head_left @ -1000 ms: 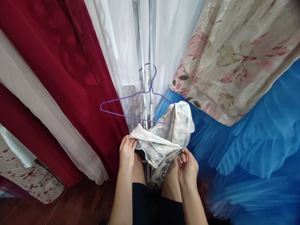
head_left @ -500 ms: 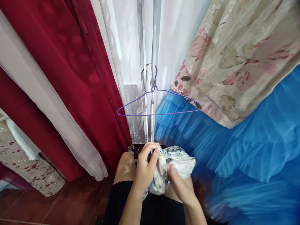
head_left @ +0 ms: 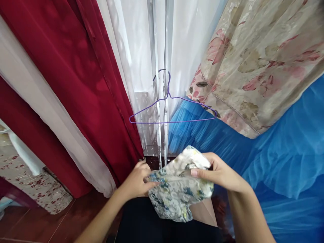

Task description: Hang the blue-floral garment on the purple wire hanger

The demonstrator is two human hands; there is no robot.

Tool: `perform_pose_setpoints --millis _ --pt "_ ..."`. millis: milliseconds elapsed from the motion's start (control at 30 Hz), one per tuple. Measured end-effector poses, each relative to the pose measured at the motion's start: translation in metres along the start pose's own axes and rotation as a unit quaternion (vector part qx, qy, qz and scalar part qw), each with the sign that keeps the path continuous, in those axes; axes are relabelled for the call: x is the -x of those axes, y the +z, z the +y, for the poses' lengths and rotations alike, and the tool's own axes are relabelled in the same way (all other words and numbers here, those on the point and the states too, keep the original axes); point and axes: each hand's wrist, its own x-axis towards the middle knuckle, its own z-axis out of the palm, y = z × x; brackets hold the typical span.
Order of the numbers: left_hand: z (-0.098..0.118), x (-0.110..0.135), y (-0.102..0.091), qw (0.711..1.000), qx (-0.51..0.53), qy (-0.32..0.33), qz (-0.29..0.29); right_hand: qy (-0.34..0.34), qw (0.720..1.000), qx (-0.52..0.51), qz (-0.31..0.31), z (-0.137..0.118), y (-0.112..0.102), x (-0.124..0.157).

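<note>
A whitish cloth with a blue, green and yellow floral pattern (head_left: pixel 174 192) is spread between my two hands, just above my lap. My left hand (head_left: pixel 138 179) pinches its left edge between thumb and fingers. On the other side, my right hand (head_left: pixel 215 172) grips the upper right part, thumb on top and fingers behind it. The cloth hangs down in loose folds over my dark shorts (head_left: pixel 141 222); its exact kind I cannot make out. Beyond the hands, a purple clothes hanger (head_left: pixel 174 122) hangs by its hook on a pale metal stand.
Two upright pale rails (head_left: pixel 165 135) stand ahead. Long red fabric (head_left: pixel 101 101) and white fabric (head_left: pixel 126 50) hang at left and centre. To the right hang a beige floral garment (head_left: pixel 253 67) and blue ruffled tulle (head_left: pixel 273 175). Dark red tiles (head_left: pixel 83 216) cover the floor.
My hands have moved apart, the left one to the left and the right one up and to the right. The bunched cloth has opened out between them.
</note>
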Motion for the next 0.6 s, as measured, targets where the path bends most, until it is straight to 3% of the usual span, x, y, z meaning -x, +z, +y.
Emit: perform_pose_setpoints --millis 167,267,333,400,500,600 --pt "-0.075 -0.028 -0.089 0.993 -0.024 -0.068 0.094 -0.027 0.988 0.116 0.093 -0.024 -0.032 -0.037" --pt "-0.092 -0.046 -0.136 0.989 -0.057 -0.08 0.114 -0.115 0.949 0.232 0.18 -0.025 -0.049 -0.075" --pt "-0.088 -0.062 -0.158 0.987 -0.069 -0.06 0.135 -0.163 0.913 0.299 0.225 -0.019 -0.061 -0.101" --pt "-0.074 -0.081 -0.172 0.981 -0.081 -0.033 0.174 -0.155 0.889 0.35 0.253 -0.008 -0.071 -0.123" --pt "-0.05 -0.107 -0.179 0.965 -0.12 -0.024 0.233 -0.101 0.873 0.393 0.27 0.011 -0.072 -0.14" --pt "-0.039 -0.122 -0.181 0.954 -0.135 -0.031 0.266 -0.103 0.868 0.41 0.262 0.024 -0.061 -0.138"
